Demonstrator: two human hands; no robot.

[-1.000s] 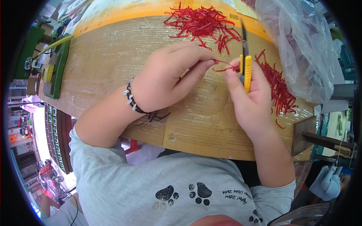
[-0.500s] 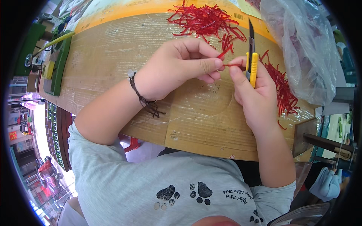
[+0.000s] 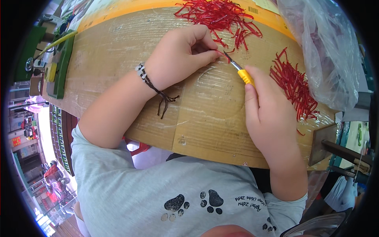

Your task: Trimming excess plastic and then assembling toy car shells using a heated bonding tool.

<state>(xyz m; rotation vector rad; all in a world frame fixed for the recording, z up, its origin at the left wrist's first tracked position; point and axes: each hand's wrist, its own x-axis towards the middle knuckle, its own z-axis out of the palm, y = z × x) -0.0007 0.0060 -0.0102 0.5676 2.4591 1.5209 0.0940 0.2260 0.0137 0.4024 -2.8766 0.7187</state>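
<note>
Between the thumb and fingers of my left hand is pinched a thin red plastic strip, its loose ends sticking out to the right. My right hand is closed around a yellow utility knife. The knife's blade points up and left, with its tip at the strip close to my left fingertips. Just beyond my hands lies a heap of red strips. A second pile of red strips is to the right of my right hand.
Brown cardboard covers the table under both hands, with orange sheeting along its far side. At the far right sits a clear plastic bag. A green metal device stands at the left edge, and a wooden block at the right.
The knife has turned from upright to pointing left, its blade now at the strip. My right fingers have left the strip and wrapped the handle. My left hand has shifted slightly left and away from me.
</note>
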